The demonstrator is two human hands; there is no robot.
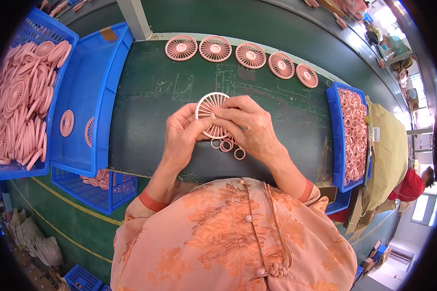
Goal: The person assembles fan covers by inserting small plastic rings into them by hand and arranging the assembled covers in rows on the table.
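Though near, rings (226, 151) below wheel (209, 105)

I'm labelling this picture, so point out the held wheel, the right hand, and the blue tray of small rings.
Held wheel (208, 106): head view, on its spokes.
Right hand (255, 122): head view, on its back.
Blue tray (338, 145): head view, on its left wall.

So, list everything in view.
Table: one, green, centre
Containers: at least five, blue, both sides
Spoked disc: one, pink, held
Disc row: five, pink, far edge
Disc heap: uncountable, pink, leftmost container
Disc pair: two, pink, container beside heap
Loose rings: at least three, pink, table
Ring heap: uncountable, pink, right container
Sack: one, yellowish, right
Co-worker: at least one, red-clad, right
Floral top: one, orange, bottom
Left hand, right hand: one each, on disc
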